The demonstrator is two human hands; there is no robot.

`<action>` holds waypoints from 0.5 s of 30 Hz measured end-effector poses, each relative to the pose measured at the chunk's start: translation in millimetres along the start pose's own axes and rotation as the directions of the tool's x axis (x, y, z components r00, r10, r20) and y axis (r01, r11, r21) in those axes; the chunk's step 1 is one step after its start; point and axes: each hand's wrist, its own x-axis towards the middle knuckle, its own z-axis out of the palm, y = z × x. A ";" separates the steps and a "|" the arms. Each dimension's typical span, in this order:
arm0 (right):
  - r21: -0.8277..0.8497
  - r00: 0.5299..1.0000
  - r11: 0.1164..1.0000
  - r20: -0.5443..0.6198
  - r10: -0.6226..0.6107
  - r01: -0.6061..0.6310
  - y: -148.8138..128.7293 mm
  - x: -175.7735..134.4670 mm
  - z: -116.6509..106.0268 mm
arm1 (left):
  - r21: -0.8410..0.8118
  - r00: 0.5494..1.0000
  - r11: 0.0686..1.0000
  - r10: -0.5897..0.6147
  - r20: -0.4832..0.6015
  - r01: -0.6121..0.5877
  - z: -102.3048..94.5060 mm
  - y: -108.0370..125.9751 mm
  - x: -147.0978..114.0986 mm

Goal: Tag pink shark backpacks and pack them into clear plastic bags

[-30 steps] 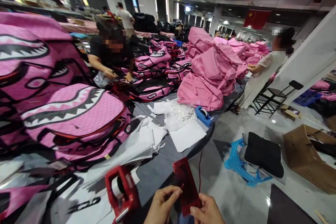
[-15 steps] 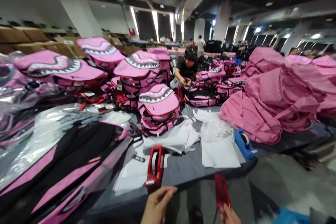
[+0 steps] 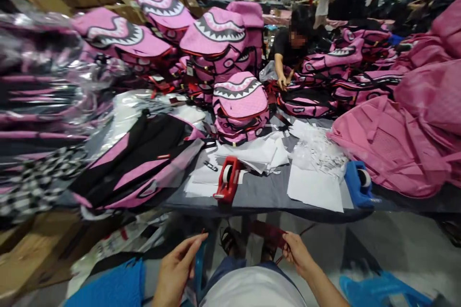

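Note:
My right hand (image 3: 296, 250) pinches one end of a flat, dark red tag (image 3: 267, 233), held nearly level in front of my body. A thin cord trails from it near my fingers. To the left, my left hand (image 3: 179, 261) has thumb and forefinger pressed together; a tiny reddish bit shows at the tips, too small to name. Both hands are in the air below the table's front edge. Nearest on the table are a red tape dispenser (image 3: 228, 180) and white paper sheets (image 3: 202, 183). A black and pink backpack (image 3: 139, 163) lies to their left, partly under clear plastic.
Pink shark-mouth backpacks (image 3: 240, 100) are stacked across the table (image 3: 266, 197). A blue tape dispenser (image 3: 360, 183) stands right of more paper (image 3: 315, 191), beside plain pink bags (image 3: 392, 146). Across the table, a co-worker (image 3: 293, 48) reaches toward bags. Blue stools (image 3: 111, 285) flank me.
My view has tipped down, bringing my lap and feet into sight. The red tag has swung from upright to nearly level, pointing left. My hands are somewhat farther apart.

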 end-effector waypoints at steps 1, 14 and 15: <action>-0.010 1.000 1.000 0.018 -0.001 0.001 -6.4 4.1 4.3 | 0.083 0.994 0.992 0.095 0.059 -0.100 4.7 0.4 6.0; -0.046 0.833 0.985 -0.529 -0.163 0.164 -28.3 -20.3 -26.5 | 0.581 0.710 0.544 0.037 0.704 -0.605 74.6 -14.5 88.5; -0.039 0.793 0.981 -0.583 -0.177 0.190 -24.9 -23.4 -31.6 | 0.569 0.694 0.541 0.038 0.719 -0.619 74.0 -16.4 92.1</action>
